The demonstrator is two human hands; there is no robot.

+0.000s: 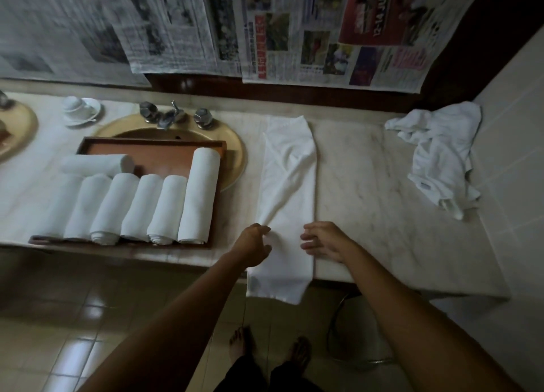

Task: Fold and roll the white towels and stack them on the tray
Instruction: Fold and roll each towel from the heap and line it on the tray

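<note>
A: Why is the towel (290,191) lying lengthwise, its near end hanging off the table (368,167)?
B: Probably so it's rolling away from the edge. The left hand (254,241) is pinching its left edge; the right hand (322,240) is hovering slack, gripping nothing.
A: And the finished rolls (138,206)?
B: They're sitting side by side on the tray (153,153), with the unfolded pile (438,156) waiting far right

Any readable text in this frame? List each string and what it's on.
"12-14 JUNE": on the red advert of the newspaper sheet hung on the wall.
Rest of the newsprint, headlines and columns: too blurred to read.
Small tag on the crumpled towel: too small to read.
Nothing readable on the tray or rolled towels.
</note>
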